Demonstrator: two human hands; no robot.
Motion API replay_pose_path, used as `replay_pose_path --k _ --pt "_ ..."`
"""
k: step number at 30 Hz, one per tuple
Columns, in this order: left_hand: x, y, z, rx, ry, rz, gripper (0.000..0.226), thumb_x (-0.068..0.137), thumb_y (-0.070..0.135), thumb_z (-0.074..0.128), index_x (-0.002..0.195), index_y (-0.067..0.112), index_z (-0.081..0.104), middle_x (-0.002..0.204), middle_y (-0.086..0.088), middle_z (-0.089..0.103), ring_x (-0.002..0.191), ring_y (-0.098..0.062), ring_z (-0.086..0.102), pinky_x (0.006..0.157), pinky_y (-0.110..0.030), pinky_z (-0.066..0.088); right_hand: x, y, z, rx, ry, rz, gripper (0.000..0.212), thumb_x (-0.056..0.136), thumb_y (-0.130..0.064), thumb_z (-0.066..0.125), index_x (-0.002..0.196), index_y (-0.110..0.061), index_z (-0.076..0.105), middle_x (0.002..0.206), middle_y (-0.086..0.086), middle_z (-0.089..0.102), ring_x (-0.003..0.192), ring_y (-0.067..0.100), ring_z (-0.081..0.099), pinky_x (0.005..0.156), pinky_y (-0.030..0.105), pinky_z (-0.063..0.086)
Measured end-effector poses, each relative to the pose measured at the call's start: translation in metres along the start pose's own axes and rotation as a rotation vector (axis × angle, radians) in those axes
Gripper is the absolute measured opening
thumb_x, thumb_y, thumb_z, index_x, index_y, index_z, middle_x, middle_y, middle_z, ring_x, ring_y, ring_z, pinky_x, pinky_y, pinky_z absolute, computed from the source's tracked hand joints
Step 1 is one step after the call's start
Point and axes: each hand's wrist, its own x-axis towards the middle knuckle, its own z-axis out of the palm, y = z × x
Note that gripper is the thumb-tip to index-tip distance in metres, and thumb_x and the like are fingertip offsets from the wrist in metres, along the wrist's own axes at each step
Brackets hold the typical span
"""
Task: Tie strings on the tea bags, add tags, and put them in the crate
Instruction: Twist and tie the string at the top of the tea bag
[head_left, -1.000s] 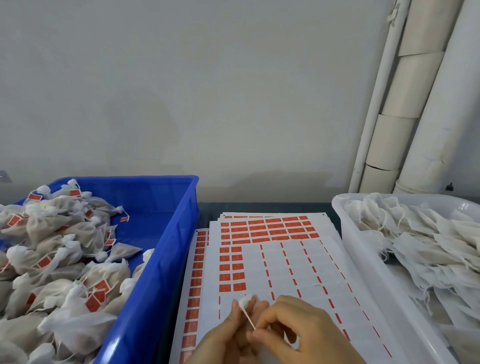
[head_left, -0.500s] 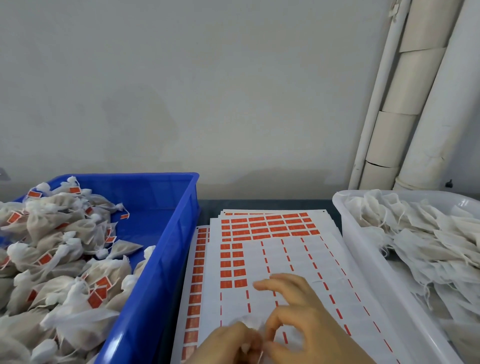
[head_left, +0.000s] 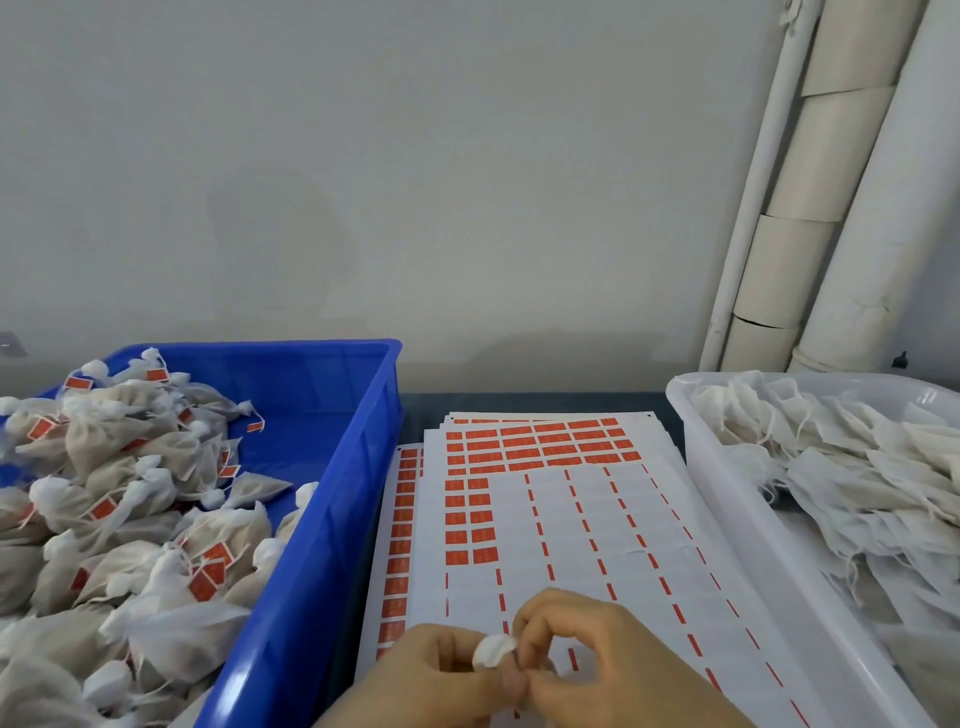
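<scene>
At bottom, fingers mostly hide tea bag

A plain off-white wall, evenly lit, stands well beyond the grip, a dark tabletop strip meets its base, and far up-right of the grip rise a thin white pipe, a sectioned wrapped pipe and a smooth white pipe.

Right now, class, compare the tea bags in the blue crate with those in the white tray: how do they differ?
The crate bags, in the blue crate, are gathered and tied at the neck; the tray bags, in the white tray, lie flat and untied. The crate bags look plump and carry orange tags; the tray bags look thin and show none. Both are pale fabric pouches, heaped loosely.
</scene>
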Motion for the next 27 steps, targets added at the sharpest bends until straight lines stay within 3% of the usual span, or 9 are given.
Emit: replay_pose_path --k 3,6,9,12,15,19,23,25,27 --pt "0.005 0.003 0.003 0.054 0.003 0.014 0.02 0.082 0.011 0.068 0.073 0.025 0.078 0.093 -0.002 0.073 0.085 -0.015 0.065 0.072 -0.018 0.05 0.006 -0.006 -0.001 -0.008 0.007 0.012 0.008 0.089 -0.024 0.059 0.091 -0.031 0.057 0.116 -0.014 0.055 0.11 0.0 0.047 0.102 0.015 0.033" --pt "0.006 0.001 0.01 0.084 0.107 -0.017 0.01 0.087 0.017 0.064 0.08 0.016 0.072 0.093 -0.01 0.071 0.079 -0.016 0.062 0.068 -0.018 0.048 0.008 -0.006 0.005 -0.018 -0.029 0.098 0.008 0.089 -0.027 0.058 0.094 -0.033 0.056 0.127 -0.015 0.05 0.119 0.002 0.041 0.11 0.021 0.026" --pt "0.008 -0.002 0.018 0.177 0.3 0.12 0.006 0.092 0.02 0.057 0.089 0.025 0.061 0.087 0.001 0.067 0.08 -0.007 0.061 0.064 -0.012 0.047 0.007 0.001 0.017 0.056 0.097 -0.011 0.003 0.085 -0.029 0.061 0.088 -0.029 0.059 0.105 -0.016 0.057 0.104 0.001 0.05 0.094 0.008 0.034" --pt "0.012 -0.004 0.024 0.322 0.389 0.255 0.026 0.092 0.012 0.055 0.098 0.036 0.045 0.079 0.004 0.059 0.07 -0.005 0.06 0.062 -0.008 0.047 0.008 0.004 0.027 0.102 0.167 0.002 0.016 0.086 -0.032 0.061 0.078 -0.037 0.048 0.09 -0.027 0.05 0.095 -0.008 0.05 0.089 0.001 0.032" --pt "0.015 -0.006 0.028 0.369 0.527 0.363 0.029 0.088 0.011 0.062 0.089 0.036 0.047 0.079 0.012 0.059 0.07 -0.003 0.06 0.063 -0.005 0.046 0.013 0.006 0.029 0.064 0.207 0.016 0.027 0.086 -0.033 0.061 0.074 -0.042 0.039 0.089 -0.029 0.045 0.093 -0.008 0.048 0.086 0.0 0.033" --pt "0.018 -0.009 0.029 0.419 0.701 0.478 0.038 0.079 0.014 0.071 0.086 0.04 0.045 0.086 0.025 0.051 0.074 -0.003 0.059 0.062 -0.002 0.043 0.015 0.009 0.034 0.062 0.309 -0.093 0.025 0.084 -0.027 0.065 0.073 -0.037 0.045 0.092 -0.027 0.043 0.1 -0.014 0.041 0.084 -0.001 0.034" --pt "0.02 -0.012 0.029 0.494 0.907 0.476 0.033 0.072 0.022 0.078 0.068 0.026 0.046 0.076 0.013 0.05 0.064 -0.008 0.054 0.06 -0.002 0.034 0.018 0.011 0.043 -0.183 0.501 -0.228 0.016 0.066 -0.024 0.075 0.069 -0.02 0.06 0.087 -0.012 0.06 0.096 -0.002 0.048 0.076 -0.004 0.039" --pt "0.022 -0.016 0.029 0.41 0.892 0.445 0.031 0.076 0.018 0.075 0.06 0.022 0.048 0.071 0.006 0.055 0.067 -0.01 0.055 0.068 -0.007 0.039 0.019 0.009 0.045 -0.287 0.501 -0.236 0.026 0.056 -0.024 0.086 0.066 -0.02 0.062 0.081 -0.01 0.063 0.087 0.003 0.05 0.072 0.003 0.045" --pt "0.023 -0.014 0.027 0.207 0.783 0.317 0.023 0.082 0.015 0.069 0.061 0.017 0.059 0.075 0.005 0.062 0.075 -0.011 0.058 0.066 -0.013 0.043 0.02 0.005 0.045 -0.351 0.499 -0.243 0.031 0.048 -0.025 0.091 0.065 -0.02 0.066 0.078 -0.009 0.065 0.079 0.002 0.055 0.072 0.01 0.05"
